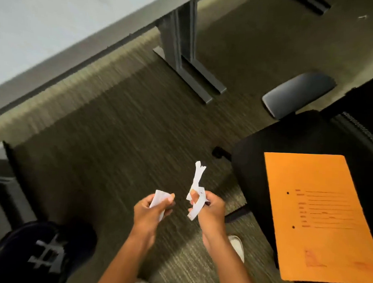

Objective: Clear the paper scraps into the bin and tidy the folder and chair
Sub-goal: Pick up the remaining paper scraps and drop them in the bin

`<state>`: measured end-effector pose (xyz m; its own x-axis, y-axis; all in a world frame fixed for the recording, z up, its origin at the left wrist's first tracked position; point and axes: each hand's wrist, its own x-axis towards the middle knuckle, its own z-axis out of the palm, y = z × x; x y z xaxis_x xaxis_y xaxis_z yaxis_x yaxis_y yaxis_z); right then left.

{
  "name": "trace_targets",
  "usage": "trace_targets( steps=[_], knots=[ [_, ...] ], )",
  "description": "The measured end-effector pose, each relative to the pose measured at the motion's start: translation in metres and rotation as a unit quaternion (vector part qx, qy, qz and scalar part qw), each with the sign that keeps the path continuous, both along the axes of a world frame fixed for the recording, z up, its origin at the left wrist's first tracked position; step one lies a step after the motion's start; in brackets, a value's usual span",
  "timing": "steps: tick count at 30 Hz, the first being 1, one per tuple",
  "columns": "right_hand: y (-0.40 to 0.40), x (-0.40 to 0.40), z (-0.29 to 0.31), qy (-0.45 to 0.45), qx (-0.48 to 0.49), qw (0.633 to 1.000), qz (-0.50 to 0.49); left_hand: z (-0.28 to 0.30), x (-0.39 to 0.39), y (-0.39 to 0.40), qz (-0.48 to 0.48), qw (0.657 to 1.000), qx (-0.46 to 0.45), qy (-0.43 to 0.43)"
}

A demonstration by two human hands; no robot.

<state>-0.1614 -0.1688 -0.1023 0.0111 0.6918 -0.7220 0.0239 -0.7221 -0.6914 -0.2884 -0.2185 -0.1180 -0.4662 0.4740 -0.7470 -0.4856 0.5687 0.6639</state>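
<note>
paper scraps, right: white torn strips, low centre of the head view; the longest strip sticks up toward 12 o'clock, shorter ends hang below the fist.
right hand: fingers curled round the strips, gripping them above the carpet.
paper scraps, left: a smaller white wad, at 9 o'clock from the right-hand strips, apart from them.
left hand: fingers and thumb pinching the wad, thumb tip on its upper edge.
folder: orange, flat, at 3 o'clock from the hands; lies on the chair seat, printed lines and two punched holes facing up, lower edge overhanging the seat front.
chair: black seat under the folder; grey armrest pad at 1 o'clock from the hands.
desk: pale top at 10 o'clock; grey metal leg at 12 o'clock, foot on the carpet.
carpet: dark striped, blurred.
dark garment: with a white mark, at 8 o'clock.
white shoe: just beside the right forearm.
</note>
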Motion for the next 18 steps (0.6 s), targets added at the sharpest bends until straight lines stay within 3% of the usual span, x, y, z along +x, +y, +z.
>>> trace_targets(
  steps=[6,16,18],
  knots=[
    [-0.081,-0.116,-0.009,0.000,-0.043,0.993,0.112,-0.006,-0.099,-0.111,0.104,0.994,-0.042,0.018],
    [-0.238,-0.302,-0.039,0.035,-0.149,0.953,0.261,-0.018,-0.245,-0.292,0.265,0.955,-0.116,0.069],
    [-0.263,-0.326,-0.045,0.011,-0.122,0.938,0.325,-0.019,-0.266,-0.317,0.268,0.952,-0.122,0.086]
  ],
)
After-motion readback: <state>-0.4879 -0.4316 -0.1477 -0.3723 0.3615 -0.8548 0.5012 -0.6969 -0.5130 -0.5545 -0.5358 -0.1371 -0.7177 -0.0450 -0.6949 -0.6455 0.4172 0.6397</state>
